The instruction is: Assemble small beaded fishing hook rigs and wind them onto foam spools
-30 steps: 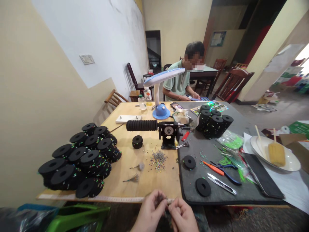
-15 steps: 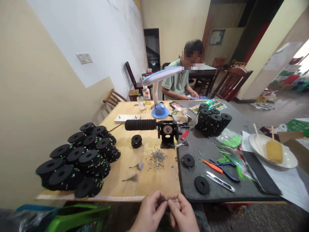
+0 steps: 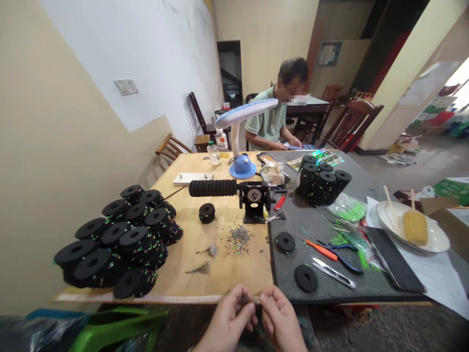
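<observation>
My left hand [image 3: 234, 315] and my right hand [image 3: 276, 313] are side by side at the table's front edge, fingers pinched. Whatever lies between the fingertips is too small to make out. Beyond them, small grey and coloured beads [image 3: 238, 240] lie heaped on the wood. Two little bundles of fine stems, an upper bundle [image 3: 208, 250] and a lower bundle [image 3: 201, 267], rest left of the beads. A black foam ring [image 3: 306, 288] lies flat on the grey mat, right of my right hand. Behind the beads stands a black winding machine [image 3: 254, 203] with a row of black foam rings [image 3: 213, 188] on its shaft.
Stacked black foam spools [image 3: 97, 264] fill the left side; more spools [image 3: 322, 181] stand at the back right. Orange-handled tool [image 3: 320, 249], pliers [image 3: 348, 261], thread snips [image 3: 333, 274], a phone-like black slab [image 3: 395, 259] and a plate [image 3: 437, 239] lie right. Behind a lamp [image 3: 242, 167] sits a person [image 3: 266, 124].
My fingertips have moved slightly apart, the right hand shifting a little to the right. Both hands stay pinched. The view has tipped very slightly; the things on the table look unmoved.
</observation>
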`<action>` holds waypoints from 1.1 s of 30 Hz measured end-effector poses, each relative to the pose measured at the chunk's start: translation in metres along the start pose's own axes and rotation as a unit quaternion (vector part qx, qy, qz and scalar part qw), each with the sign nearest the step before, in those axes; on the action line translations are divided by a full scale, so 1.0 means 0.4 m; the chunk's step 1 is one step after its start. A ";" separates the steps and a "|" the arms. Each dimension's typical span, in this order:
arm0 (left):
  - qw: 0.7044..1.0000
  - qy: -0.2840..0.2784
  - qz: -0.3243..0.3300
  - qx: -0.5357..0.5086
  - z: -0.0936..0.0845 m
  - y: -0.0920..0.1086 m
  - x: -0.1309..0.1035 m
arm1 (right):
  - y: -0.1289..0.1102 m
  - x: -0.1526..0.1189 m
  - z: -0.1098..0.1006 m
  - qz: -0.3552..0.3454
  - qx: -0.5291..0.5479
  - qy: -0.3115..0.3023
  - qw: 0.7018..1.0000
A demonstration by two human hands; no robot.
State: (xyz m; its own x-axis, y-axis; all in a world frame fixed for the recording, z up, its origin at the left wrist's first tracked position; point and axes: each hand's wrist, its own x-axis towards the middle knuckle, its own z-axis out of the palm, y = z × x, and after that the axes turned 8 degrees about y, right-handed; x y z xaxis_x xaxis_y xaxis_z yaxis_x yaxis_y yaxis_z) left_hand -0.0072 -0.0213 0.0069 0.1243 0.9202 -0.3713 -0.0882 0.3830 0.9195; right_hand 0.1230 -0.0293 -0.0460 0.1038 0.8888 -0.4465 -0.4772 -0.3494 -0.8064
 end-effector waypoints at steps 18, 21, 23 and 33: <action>0.997 0.026 0.030 0.063 0.006 -0.003 0.001 | -0.026 -0.024 0.012 -0.034 -0.050 -0.048 0.997; 0.995 0.036 0.053 0.078 0.007 0.002 0.002 | -0.021 -0.025 0.011 -0.043 -0.054 -0.056 0.996; 0.994 0.037 0.059 0.085 0.009 0.004 0.002 | -0.017 -0.024 0.011 -0.049 -0.060 -0.061 0.995; 0.980 0.021 0.092 0.172 -0.023 0.016 0.011 | -0.062 -0.024 0.011 -0.046 -0.172 -0.100 0.979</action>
State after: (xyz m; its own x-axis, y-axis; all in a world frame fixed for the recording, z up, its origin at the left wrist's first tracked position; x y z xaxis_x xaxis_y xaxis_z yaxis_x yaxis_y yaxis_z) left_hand -0.0161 -0.0141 0.0101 0.0961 0.9765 -0.1929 0.2348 0.1660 0.9577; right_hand 0.1301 -0.0278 -0.0202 -0.0576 0.9492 -0.3093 -0.1489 -0.3145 -0.9375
